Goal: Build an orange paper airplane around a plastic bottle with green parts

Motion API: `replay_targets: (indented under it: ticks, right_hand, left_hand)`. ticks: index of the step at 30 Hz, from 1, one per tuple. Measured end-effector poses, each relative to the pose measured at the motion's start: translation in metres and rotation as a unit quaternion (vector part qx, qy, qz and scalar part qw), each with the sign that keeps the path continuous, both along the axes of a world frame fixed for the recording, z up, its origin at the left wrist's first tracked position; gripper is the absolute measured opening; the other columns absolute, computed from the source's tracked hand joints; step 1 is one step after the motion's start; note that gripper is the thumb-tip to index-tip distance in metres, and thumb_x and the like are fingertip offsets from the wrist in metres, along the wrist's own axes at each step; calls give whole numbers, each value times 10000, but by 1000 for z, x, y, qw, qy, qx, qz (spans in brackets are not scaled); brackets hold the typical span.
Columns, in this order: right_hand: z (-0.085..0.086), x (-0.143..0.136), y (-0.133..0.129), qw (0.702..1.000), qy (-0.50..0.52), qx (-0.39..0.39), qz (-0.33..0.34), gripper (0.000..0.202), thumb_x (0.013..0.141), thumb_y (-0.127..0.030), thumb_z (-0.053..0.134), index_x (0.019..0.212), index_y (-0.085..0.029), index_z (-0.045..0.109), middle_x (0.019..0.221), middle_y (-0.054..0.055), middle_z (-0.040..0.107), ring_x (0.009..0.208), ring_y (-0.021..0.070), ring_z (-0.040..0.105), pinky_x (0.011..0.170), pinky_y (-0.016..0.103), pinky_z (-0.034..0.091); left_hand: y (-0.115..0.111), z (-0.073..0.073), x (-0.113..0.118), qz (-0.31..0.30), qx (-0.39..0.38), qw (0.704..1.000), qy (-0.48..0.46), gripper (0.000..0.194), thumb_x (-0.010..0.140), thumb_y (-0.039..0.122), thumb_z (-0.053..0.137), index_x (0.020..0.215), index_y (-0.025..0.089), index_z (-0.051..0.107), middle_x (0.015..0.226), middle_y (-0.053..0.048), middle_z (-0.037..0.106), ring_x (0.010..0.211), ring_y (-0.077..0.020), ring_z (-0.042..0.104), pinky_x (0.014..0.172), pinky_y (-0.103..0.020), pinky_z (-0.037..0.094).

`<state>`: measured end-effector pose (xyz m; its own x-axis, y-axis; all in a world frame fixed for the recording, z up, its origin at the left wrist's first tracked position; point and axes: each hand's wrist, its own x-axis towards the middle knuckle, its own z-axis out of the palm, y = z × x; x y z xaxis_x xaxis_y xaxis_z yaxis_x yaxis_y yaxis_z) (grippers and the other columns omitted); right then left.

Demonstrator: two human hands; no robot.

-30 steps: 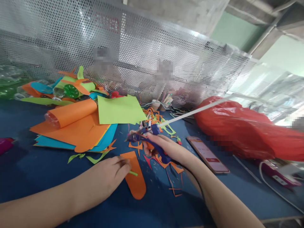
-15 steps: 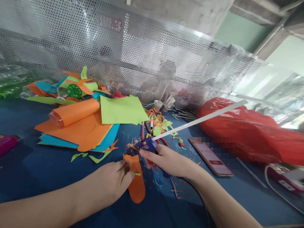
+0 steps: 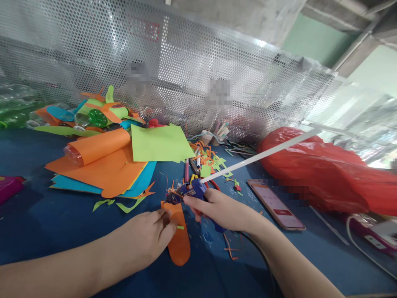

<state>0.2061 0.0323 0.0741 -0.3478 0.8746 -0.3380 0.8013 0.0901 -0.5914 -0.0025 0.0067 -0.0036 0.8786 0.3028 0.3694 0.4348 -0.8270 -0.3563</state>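
Observation:
My right hand (image 3: 225,209) is wrapped round the handle of a blue hot glue gun (image 3: 192,189). A long white glue stick (image 3: 260,156) sticks out from its rear, and the nozzle end, messy with scraps, points left over the top edge of an orange paper strip (image 3: 180,246). That strip has a rounded near end and lies on the blue table. My left hand (image 3: 151,231) is closed, fingertips pinched on the strip's left side; a small green scrap (image 3: 180,227) shows beside the thumb. The exact grip under the fingers is hidden.
Left lie coloured paper sheets (image 3: 93,176), an orange-wrapped bottle (image 3: 99,147) and a green sheet (image 3: 159,143). Paper scraps (image 3: 206,159) and markers lie behind the glue gun. To the right are a phone (image 3: 276,205) and a red plastic bag (image 3: 322,174). A perforated metal screen (image 3: 186,62) stands behind.
The glue gun has shifted very slightly, its nozzle end now a little lower at the strip's top edge. My left hand and the orange strip have stayed nearly still.

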Motion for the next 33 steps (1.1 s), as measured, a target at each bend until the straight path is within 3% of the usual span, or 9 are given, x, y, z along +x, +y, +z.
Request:
replay_targets:
  ticks: [10, 22, 33]
  right_hand:
    - [-11, 0, 3, 1000, 20, 9, 13, 592, 834, -691, 366, 664, -166, 577, 675, 28, 621, 601, 128, 538, 624, 242, 413]
    - [6, 0, -2, 1000, -12, -5, -7, 582, 819, -695, 394, 603, -173, 531, 554, -14, 517, 505, 107, 472, 535, 229, 376]
    - [-5, -3, 0, 1000, 0, 12, 0, 595, 816, -706, 379, 614, -168, 530, 589, 0, 543, 516, 106, 487, 535, 230, 382]
  left_hand:
    - [1, -4, 0, -1, 6, 1000, -1, 282, 827, -6, 418, 1068, 14, 563, 964, -216, 706, 852, -271, 686, 701, -344, 550]
    - [1, -4, 0, 1, 16, 1000, -5, 292, 830, 0, 386, 1055, 30, 570, 966, -194, 714, 843, -253, 690, 692, -320, 546]
    - [1, -6, 0, -1, 23, 1000, -8, 306, 813, -13, 409, 1066, 26, 577, 980, -199, 713, 860, -266, 689, 713, -335, 542]
